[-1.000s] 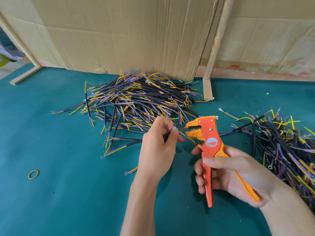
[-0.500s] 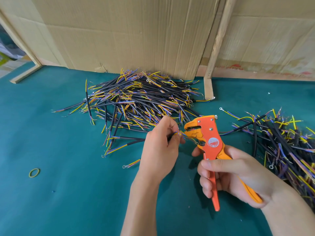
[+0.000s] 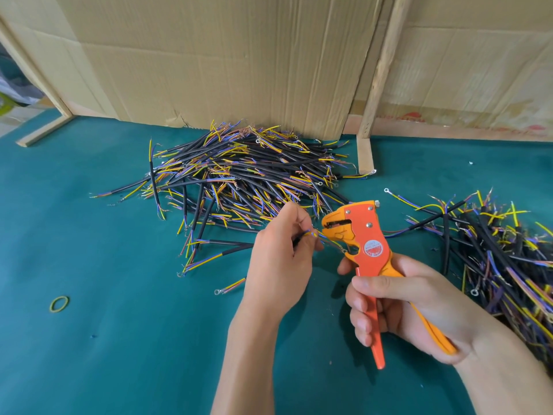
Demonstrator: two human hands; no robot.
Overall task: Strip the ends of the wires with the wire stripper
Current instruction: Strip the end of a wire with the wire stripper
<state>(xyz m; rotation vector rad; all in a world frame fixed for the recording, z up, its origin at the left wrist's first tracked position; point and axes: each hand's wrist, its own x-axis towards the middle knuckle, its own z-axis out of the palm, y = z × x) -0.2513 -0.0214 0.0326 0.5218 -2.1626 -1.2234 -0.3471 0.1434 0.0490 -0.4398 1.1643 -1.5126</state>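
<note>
the left hand point(image 3: 279, 259) pinches one wire point(image 3: 317, 236) between thumb and fingertips, close to its end, so the short yellow and blue cores stick out stiff toward the tool instead of drooping. the black sheath of that wire runs back under the palm and is mostly hidden.

the right hand point(image 3: 401, 307) wraps the two handles of the stripper point(image 3: 363, 235), fingers curled round the red one and the orange one lying against the palm, ready to squeeze. the tool is held upright with its head turned left, so the mouth faces the wire and the hands meet over the mat point(image 3: 119, 354) rather than over either heap. the jaws look slightly parted, and the cores seem to pass just below the mouth toward the notch under the head; whether any core is actually seated in the blades is hard to tell from this angle.

the big pile point(image 3: 239, 175) lies behind the left hand against the cardboard point(image 3: 209, 70), within easy reach for the feeding hand. a second pile point(image 3: 493, 250) sits to the right, beside the tool hand. which pile is finished work i cannot say, since both show bare coloured ends.

my read is that this is the feeding step: the core must go squarely into the mouth before the handles close.

a rubber band point(image 3: 59, 304) lies alone on the mat at the left, well apart.
</note>
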